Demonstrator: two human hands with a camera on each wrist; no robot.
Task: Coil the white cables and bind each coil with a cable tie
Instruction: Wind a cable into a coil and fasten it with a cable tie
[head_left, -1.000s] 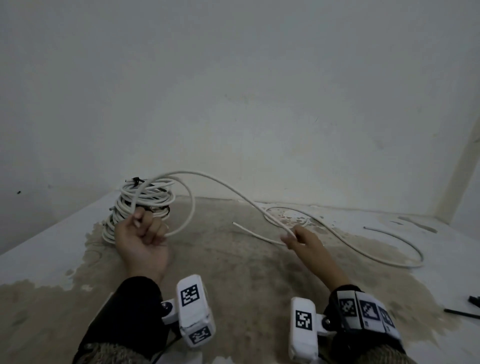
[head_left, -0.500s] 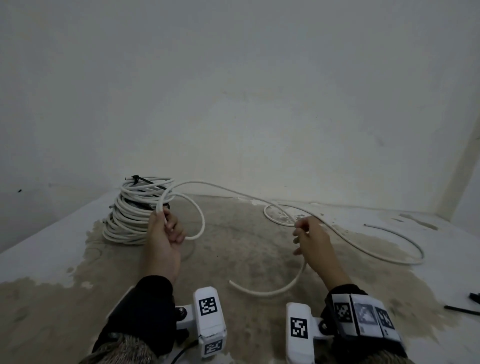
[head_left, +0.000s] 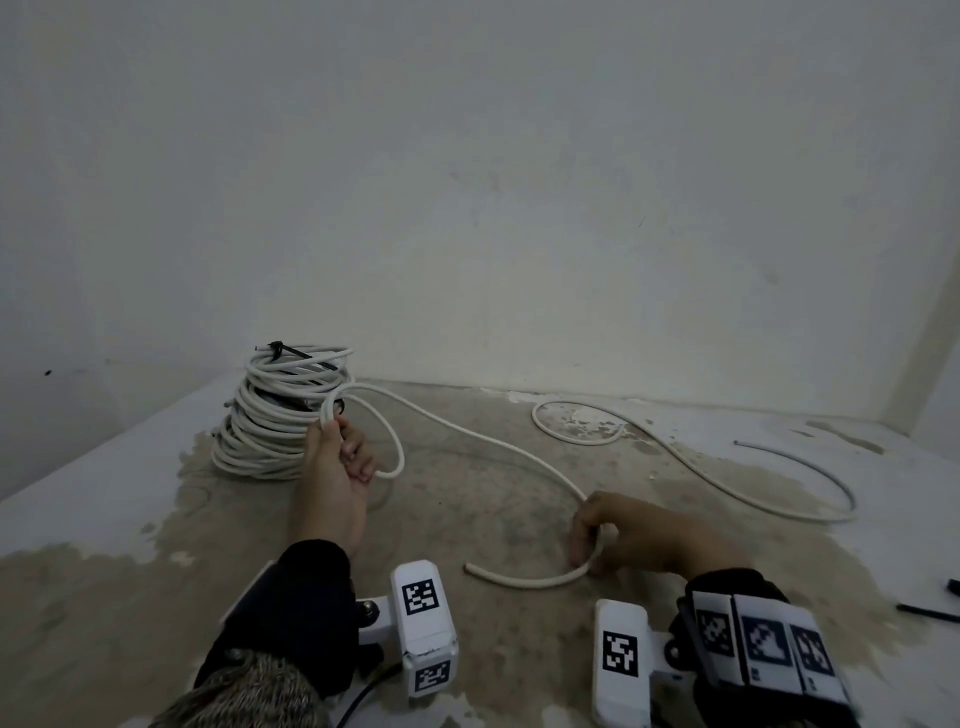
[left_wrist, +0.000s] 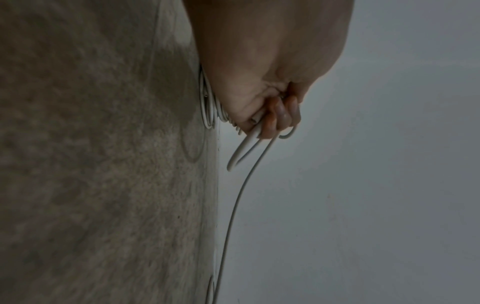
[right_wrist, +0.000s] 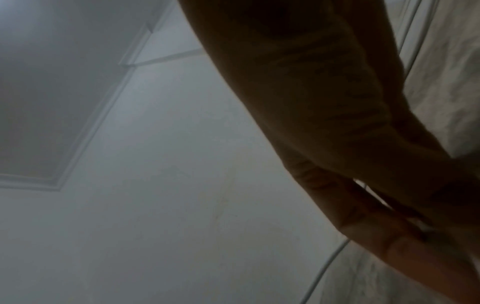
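A loose white cable (head_left: 467, 434) runs across the stained floor. My left hand (head_left: 340, 457) grips a small loop of it (left_wrist: 244, 148) just in front of a stack of bound white coils (head_left: 275, 415), whose top coil carries a black cable tie (head_left: 283, 349). From that loop the cable slopes right to my right hand (head_left: 597, 535), whose fingers curl round it low over the floor. A short free end (head_left: 519, 578) curves out left below that hand. In the right wrist view the hand (right_wrist: 363, 185) is dark and the grip is not visible.
Another stretch of white cable (head_left: 727, 475) snakes over the floor at the right, with a loop (head_left: 576, 421) near the wall. Black cable ties (head_left: 930, 612) lie at the far right edge. White walls (head_left: 467, 208) close the space behind and at both sides.
My right hand has pulled the cable down and toward me, so the free end lies closer. My left hand holds its loop slightly farther right and higher by the coil stack.
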